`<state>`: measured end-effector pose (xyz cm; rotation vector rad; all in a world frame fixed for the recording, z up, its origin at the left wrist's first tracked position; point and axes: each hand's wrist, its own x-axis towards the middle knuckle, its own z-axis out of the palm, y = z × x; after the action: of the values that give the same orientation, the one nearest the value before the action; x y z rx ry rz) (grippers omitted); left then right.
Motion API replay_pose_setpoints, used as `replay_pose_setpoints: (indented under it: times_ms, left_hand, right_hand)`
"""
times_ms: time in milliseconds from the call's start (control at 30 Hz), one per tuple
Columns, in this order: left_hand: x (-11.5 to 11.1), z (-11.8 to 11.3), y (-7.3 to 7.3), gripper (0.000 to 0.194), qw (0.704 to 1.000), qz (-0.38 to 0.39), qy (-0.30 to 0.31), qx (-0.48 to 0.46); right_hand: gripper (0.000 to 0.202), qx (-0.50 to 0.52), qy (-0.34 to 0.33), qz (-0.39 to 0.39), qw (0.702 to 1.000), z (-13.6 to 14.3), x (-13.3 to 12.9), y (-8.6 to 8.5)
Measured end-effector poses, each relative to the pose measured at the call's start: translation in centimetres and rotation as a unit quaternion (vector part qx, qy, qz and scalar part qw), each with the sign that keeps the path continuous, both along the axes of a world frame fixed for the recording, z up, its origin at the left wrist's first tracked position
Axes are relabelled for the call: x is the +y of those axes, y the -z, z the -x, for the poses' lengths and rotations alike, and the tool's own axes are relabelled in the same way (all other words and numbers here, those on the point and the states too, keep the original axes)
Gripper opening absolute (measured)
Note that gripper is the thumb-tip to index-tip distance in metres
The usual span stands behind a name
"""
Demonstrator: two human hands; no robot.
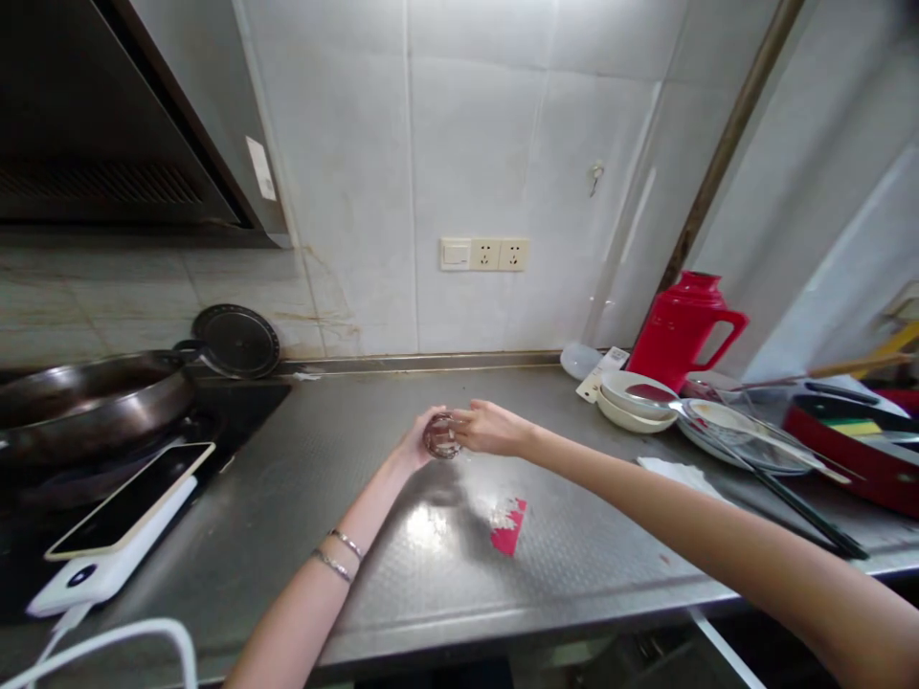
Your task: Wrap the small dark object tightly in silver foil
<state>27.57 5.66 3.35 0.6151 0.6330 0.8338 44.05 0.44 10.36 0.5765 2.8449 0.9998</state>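
Over the middle of the steel counter [373, 536], a small clear round glass [442, 436] is held up, its rim looking brownish. My left hand [418, 438] wraps round its left side. From the right, my right hand [495, 428] reaches to the same glass, with bent fingers at its rim. Whether those fingertips also pinch something small cannot be made out. Below the hands, a torn pink paper scrap [508, 528] lies on the counter.
At the left, a metal pan [93, 407] stands on the black cooktop [251, 407], near a phone [133, 498] and a white power bank [115, 550]. To the right are a red thermos [679, 330], stacked bowls [636, 402], utensils, a white tissue [682, 476] and a red pan [854, 450].
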Motion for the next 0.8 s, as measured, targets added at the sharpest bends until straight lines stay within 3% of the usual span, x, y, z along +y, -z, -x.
replay_pose_setpoints:
  times_ms: [100, 233, 400, 533, 667, 733, 800]
  left_hand:
    - [-0.2, -0.5, 0.3, 0.015, 0.996, -0.024, -0.086, -0.027]
    - [-0.4, -0.6, -0.1, 0.016, 0.988, -0.053, -0.140, -0.040]
    - [-1.2, -1.1, -0.3, 0.018, 0.983, -0.066, -0.165, -0.044]
    - [-1.8, -1.5, -0.3, 0.020, 0.981, -0.055, -0.178, -0.055]
    - [-1.8, -1.6, 0.1, 0.022, 0.978, -0.041, -0.190, -0.072]
    - [-1.7, -1.5, 0.4, 0.021, 0.977, -0.048, -0.190, -0.089]
    - [-1.6, -1.3, 0.5, 0.020, 0.977, -0.054, -0.184, -0.096]
  right_hand:
    - [0.016, 0.037, 0.065, -0.006, 0.997, 0.3, -0.3, 0.5]
    - [0.019, 0.098, 0.146, 0.005, 0.984, 0.8, -1.2, 1.7]
    - [0.027, 0.180, 0.232, 0.116, 0.949, 1.6, -2.4, 3.0]
    - [0.026, 0.298, 0.293, 0.201, 0.886, 3.3, -3.2, 4.2]
    - [0.019, 0.403, 0.337, 0.213, 0.824, 5.6, -3.7, 5.8]
    - [0.019, 0.422, 0.344, 0.198, 0.815, 6.3, -3.5, 6.7]
    - [0.021, 0.413, 0.333, 0.182, 0.828, 6.3, -3.2, 7.3]
